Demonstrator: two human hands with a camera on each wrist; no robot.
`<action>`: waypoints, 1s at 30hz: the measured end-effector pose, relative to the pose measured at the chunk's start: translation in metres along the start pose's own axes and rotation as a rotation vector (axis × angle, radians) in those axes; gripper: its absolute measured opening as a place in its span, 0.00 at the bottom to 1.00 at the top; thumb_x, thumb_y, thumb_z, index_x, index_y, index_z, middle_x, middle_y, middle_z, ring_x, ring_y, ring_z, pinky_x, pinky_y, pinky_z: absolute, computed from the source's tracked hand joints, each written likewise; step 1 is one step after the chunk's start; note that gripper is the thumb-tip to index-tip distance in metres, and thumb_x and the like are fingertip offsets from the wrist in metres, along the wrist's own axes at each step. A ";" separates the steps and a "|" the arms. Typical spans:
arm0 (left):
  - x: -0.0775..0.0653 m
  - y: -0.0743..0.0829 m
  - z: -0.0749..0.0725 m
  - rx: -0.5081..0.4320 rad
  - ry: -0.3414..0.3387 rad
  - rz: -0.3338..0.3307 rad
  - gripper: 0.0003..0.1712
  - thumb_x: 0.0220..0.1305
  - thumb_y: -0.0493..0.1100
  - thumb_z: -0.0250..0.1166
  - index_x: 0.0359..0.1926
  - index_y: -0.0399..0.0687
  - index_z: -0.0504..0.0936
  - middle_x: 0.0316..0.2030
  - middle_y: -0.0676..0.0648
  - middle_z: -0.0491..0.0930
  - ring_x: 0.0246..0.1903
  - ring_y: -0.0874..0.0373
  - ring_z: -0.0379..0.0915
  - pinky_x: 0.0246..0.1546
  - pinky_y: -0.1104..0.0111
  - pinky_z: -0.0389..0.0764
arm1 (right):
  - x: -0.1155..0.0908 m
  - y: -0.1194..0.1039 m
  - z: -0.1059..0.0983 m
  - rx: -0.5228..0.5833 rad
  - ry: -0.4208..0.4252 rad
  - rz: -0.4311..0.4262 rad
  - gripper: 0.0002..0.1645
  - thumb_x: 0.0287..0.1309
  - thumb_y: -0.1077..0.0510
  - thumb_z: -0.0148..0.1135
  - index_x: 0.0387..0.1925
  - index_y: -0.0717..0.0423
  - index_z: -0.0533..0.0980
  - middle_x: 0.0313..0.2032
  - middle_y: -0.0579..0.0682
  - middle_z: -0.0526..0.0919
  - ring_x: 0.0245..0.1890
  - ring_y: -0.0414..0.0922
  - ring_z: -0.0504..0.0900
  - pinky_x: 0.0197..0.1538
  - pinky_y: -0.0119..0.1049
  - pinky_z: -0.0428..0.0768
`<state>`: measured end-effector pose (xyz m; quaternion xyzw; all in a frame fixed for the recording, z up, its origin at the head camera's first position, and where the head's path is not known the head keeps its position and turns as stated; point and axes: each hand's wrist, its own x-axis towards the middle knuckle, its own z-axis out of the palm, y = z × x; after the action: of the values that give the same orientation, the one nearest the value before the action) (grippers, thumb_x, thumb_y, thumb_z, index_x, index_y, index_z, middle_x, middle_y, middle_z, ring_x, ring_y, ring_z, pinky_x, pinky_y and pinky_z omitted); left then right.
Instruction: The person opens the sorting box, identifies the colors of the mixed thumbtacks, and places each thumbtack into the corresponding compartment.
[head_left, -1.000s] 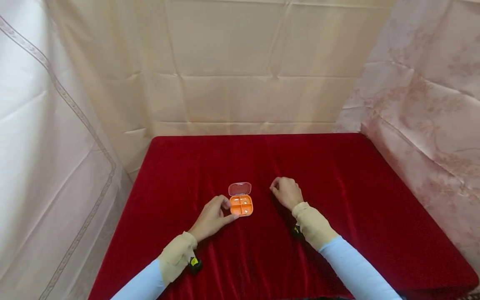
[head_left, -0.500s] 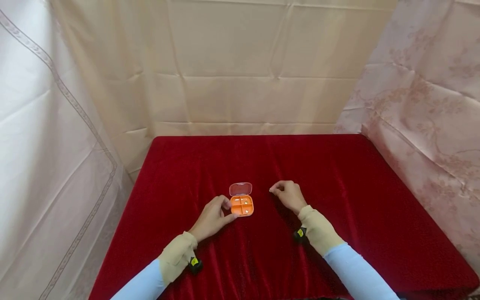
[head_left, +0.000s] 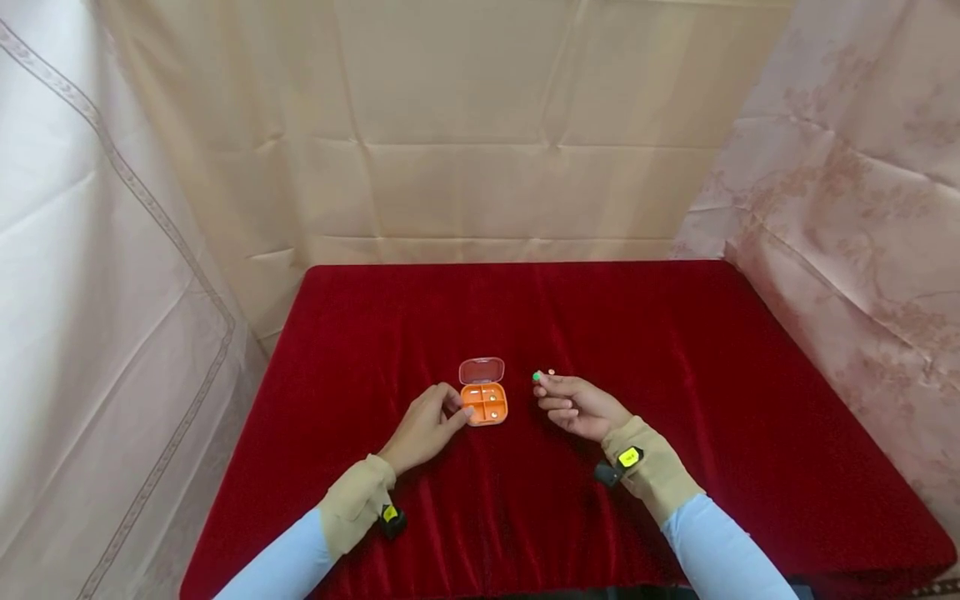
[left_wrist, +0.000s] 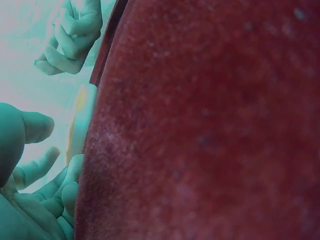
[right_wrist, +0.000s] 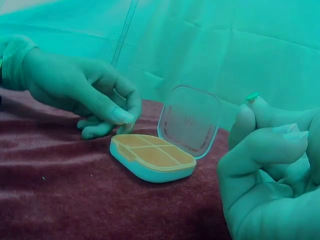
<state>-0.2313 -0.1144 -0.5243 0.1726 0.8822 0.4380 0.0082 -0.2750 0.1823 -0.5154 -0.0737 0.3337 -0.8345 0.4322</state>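
- A white cloth (head_left: 97,292) hung at the far left, and the left edge of the red worktop (head_left: 660,333) ran beside it.
- Next came the left hand (head_left: 422,432), with lots of worktop between it and that edge. Its thumb and fingers were spread apart at the left side of the orange box (head_left: 483,403); I could not tell how firmly they touched it.
- The orange box sat near the middle of the worktop, well in from every edge. It had four little rooms, with tiny pale bits (head_left: 492,398) in some.
- Its see-through lid (head_left: 482,369) stood up along the box's far edge.
- A strip of worktop lay between the box and a small green piece (head_left: 537,377).
- The right hand (head_left: 585,408) pinched that green piece between finger and thumb, up above the worktop.
- Wide worktop stretched from there to the right edge, beside a pink flowery cloth (head_left: 847,208).
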 end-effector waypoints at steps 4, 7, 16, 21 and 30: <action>0.001 0.000 -0.001 0.000 0.005 -0.006 0.07 0.66 0.48 0.61 0.40 0.51 0.75 0.34 0.55 0.73 0.28 0.63 0.69 0.29 0.70 0.74 | 0.001 0.001 0.001 -0.023 0.003 -0.003 0.13 0.75 0.57 0.37 0.41 0.55 0.70 0.34 0.45 0.71 0.17 0.32 0.57 0.19 0.21 0.57; 0.001 -0.001 -0.001 -0.003 0.003 -0.012 0.09 0.65 0.48 0.63 0.40 0.51 0.75 0.34 0.54 0.73 0.27 0.63 0.69 0.29 0.70 0.73 | 0.005 0.003 0.004 -0.119 0.052 -0.006 0.13 0.74 0.59 0.39 0.41 0.56 0.72 0.32 0.45 0.72 0.17 0.32 0.57 0.18 0.21 0.57; -0.004 -0.001 0.000 -0.011 -0.025 -0.015 0.20 0.56 0.51 0.71 0.42 0.47 0.74 0.37 0.50 0.74 0.26 0.62 0.68 0.26 0.71 0.73 | 0.026 0.012 0.033 -0.879 0.426 -0.057 0.22 0.61 0.51 0.63 0.47 0.67 0.77 0.20 0.45 0.67 0.15 0.38 0.60 0.18 0.29 0.61; -0.002 -0.002 -0.001 0.006 -0.009 0.016 0.22 0.53 0.52 0.73 0.41 0.47 0.74 0.36 0.49 0.74 0.25 0.62 0.67 0.25 0.71 0.72 | 0.041 0.014 0.051 -1.187 0.452 -0.080 0.10 0.63 0.53 0.61 0.39 0.54 0.81 0.20 0.46 0.70 0.14 0.40 0.61 0.17 0.31 0.63; -0.001 -0.002 -0.004 0.021 -0.021 0.037 0.23 0.53 0.54 0.72 0.42 0.46 0.75 0.36 0.49 0.74 0.26 0.61 0.68 0.26 0.71 0.73 | 0.062 0.026 0.062 -1.568 0.484 -0.208 0.03 0.60 0.53 0.64 0.31 0.47 0.80 0.19 0.42 0.75 0.18 0.37 0.67 0.23 0.31 0.69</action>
<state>-0.2319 -0.1189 -0.5239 0.1933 0.8833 0.4270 0.0075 -0.2704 0.0936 -0.4940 -0.2025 0.8943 -0.3882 0.0923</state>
